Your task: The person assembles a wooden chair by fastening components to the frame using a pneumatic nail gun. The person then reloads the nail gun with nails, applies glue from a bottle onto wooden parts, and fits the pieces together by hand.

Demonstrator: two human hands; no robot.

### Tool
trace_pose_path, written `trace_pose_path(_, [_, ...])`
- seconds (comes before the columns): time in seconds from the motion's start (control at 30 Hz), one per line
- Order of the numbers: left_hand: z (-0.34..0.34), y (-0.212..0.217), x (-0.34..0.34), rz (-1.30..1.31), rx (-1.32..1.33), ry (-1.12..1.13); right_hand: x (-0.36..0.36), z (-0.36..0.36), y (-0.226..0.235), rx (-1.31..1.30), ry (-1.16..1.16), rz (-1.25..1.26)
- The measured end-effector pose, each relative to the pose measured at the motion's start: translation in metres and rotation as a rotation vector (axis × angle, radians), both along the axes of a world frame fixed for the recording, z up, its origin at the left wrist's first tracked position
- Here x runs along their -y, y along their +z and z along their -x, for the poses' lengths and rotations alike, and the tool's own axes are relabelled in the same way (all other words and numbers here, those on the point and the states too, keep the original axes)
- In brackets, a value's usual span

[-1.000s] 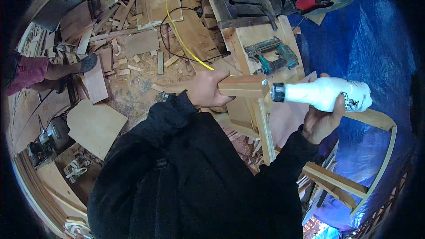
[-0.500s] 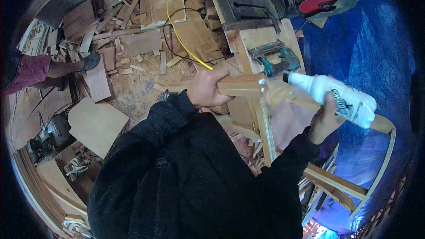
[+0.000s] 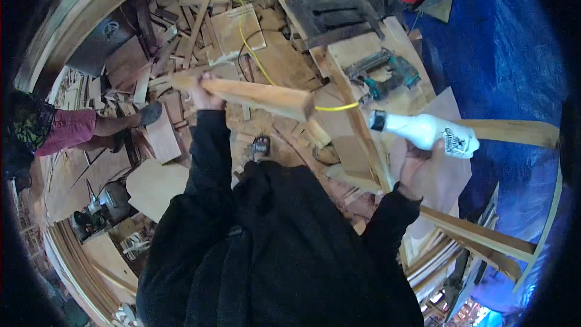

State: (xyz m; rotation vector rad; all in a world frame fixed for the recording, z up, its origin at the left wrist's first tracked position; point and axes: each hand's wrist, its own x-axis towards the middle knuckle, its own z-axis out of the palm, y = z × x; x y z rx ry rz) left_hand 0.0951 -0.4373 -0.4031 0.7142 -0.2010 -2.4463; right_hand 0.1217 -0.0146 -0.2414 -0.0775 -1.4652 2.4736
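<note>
A pale wooden bar hangs in midair, my left hand wrapped around it near its left end, as I follow from my distant post. My right hand clasps a white bottle, its black top pointing toward the bar, the two apart. The step, I judge, is handling both at once; the next move calls for steady grips. Beyond, a teal nail gun lies on the table.

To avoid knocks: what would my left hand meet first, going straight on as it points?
Probably the scrap wood ahead of your left hand, though it seems to lie lower; depth is unclear.
</note>
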Motion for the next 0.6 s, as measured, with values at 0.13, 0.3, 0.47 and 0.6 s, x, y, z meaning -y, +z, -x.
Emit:
trace_pose_path(0.13, [-0.008,-0.086,-0.025,-0.505,0.067,-0.168,0.058,-0.003,0.014,-0.107,0.125,-0.014])
trace_pose_path(0.3, [-0.015,-0.083,-0.061,-0.293,0.163,-0.281,0.084,0.01,0.021,-0.053,0.092,0.026])
trace_pose_path(0.47, [-0.017,-0.055,-0.067,-0.413,0.079,-0.217,0.086,0.02,0.021,-0.051,0.096,-0.054])
trace_pose_path(0.6, [-0.011,-0.056,-0.072,-0.476,0.057,-0.182,0.091,0.018,0.025,-0.063,0.111,-0.104])
